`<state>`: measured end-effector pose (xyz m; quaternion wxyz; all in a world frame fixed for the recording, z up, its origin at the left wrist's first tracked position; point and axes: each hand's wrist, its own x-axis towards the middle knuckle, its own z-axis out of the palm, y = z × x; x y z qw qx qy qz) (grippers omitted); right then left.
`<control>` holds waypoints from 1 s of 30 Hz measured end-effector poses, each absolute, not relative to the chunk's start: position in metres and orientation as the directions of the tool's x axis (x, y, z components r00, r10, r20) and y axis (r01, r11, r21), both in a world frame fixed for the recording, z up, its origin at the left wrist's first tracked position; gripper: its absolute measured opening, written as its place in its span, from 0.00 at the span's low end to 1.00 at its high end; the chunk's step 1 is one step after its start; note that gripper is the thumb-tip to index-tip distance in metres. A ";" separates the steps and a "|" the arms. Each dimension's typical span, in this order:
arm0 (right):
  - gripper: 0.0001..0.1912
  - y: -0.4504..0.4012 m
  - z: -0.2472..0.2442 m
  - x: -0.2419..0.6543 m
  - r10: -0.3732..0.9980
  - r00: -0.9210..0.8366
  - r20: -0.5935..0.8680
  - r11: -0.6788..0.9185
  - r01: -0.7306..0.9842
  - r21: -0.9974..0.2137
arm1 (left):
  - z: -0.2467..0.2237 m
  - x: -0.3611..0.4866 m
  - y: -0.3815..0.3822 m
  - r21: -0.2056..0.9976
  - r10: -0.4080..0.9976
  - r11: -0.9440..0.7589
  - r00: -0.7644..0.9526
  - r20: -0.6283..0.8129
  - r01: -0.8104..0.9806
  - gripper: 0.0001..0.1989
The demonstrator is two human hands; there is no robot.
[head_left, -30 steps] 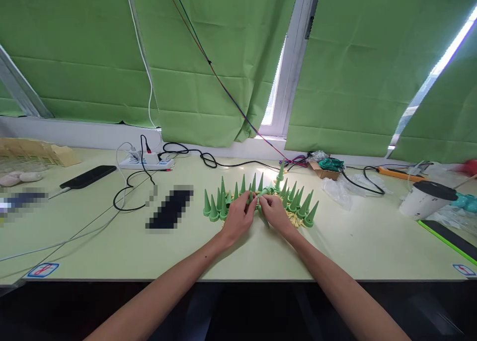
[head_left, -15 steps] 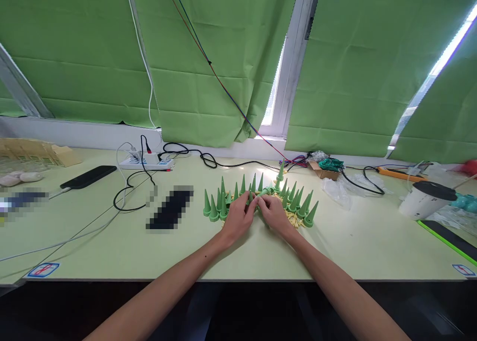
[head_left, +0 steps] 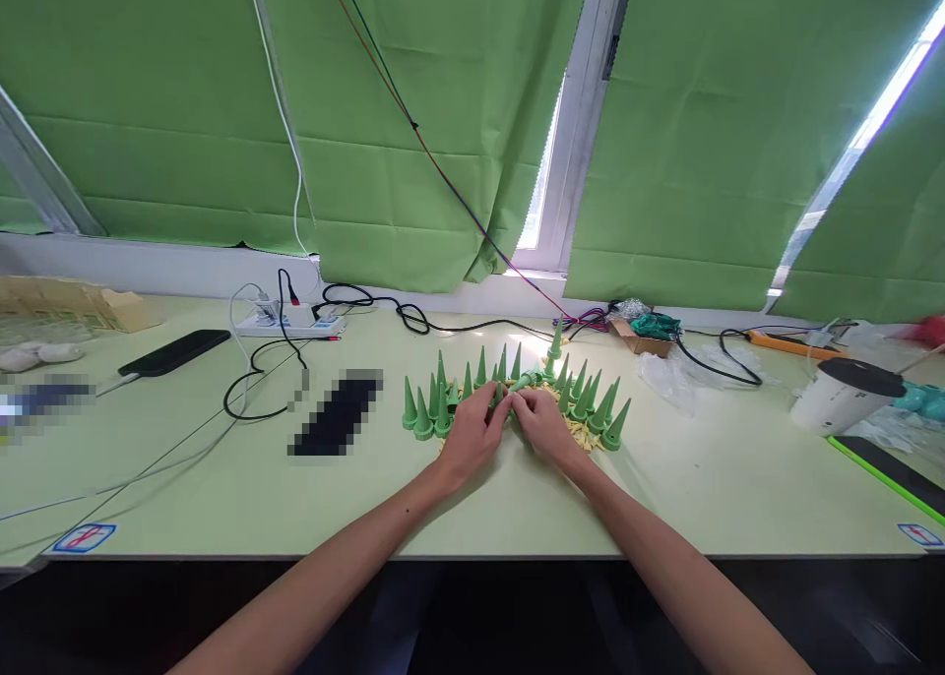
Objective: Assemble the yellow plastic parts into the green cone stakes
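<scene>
In the head view, my left hand and my right hand meet over the middle of the table, fingertips pinched close together. A green plastic spike lies tilted at the fingertips, and both hands appear closed on it; the exact contact is partly hidden by the fingers. Upright green spikes with round, ribbed bases stand to the left of my left hand. More stand to the right, such as the leaning green spike. Small yellowish pieces lie heaped beneath and beside my right hand.
A power strip with black cables sits at the back left, near a black phone-like slab. On the right are a small cardboard box, clear plastic bags, a lidded white cup and a green-edged dark device.
Hardly anything differs. My fingers shift very slightly at the tilted spike, while both arms and the standing spikes keep their places.
</scene>
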<state>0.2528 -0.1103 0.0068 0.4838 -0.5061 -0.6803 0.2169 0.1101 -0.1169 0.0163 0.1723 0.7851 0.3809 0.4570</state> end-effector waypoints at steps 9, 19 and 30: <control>0.18 -0.111 0.008 0.254 0.932 -0.024 0.361 0.336 0.432 -0.837 | 0.013 0.109 -0.116 0.555 0.710 -0.699 0.342 0.616 0.452 0.10; 0.20 -0.108 0.005 0.256 0.945 -0.039 0.324 0.312 0.392 -0.865 | 0.013 0.109 -0.117 0.528 0.684 -0.725 0.369 0.630 0.442 0.09; 0.19 -0.111 0.004 0.256 0.833 -0.076 0.549 0.491 0.559 -0.668 | 0.014 0.110 -0.116 0.644 0.761 -0.647 0.302 0.574 0.409 0.13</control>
